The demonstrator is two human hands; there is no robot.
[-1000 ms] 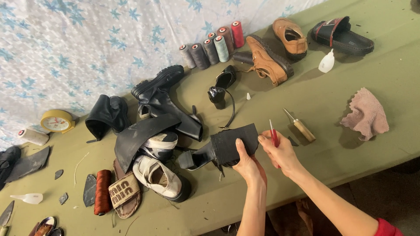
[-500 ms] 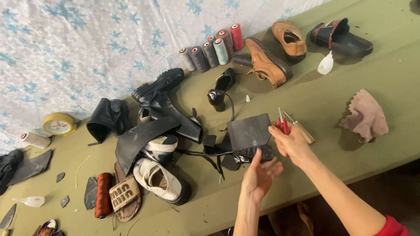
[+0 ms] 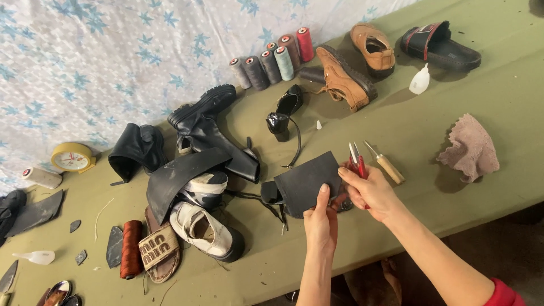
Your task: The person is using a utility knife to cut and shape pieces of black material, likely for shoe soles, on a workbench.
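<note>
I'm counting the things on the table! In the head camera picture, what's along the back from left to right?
Round yellow clock → tall black leather boot → row of thread spools → tan leather lace-up shoe → black slide sandal.

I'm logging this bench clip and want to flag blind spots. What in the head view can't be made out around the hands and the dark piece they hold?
- Red-handled tool in the right hand: handles hidden by the fingers.
- Dark flat piece: near edge covered by the left hand.
- Black strap: its join behind the piece is hidden.
- Spoon: cut off by the bottom edge.
- Clock face: too small to read.
</note>
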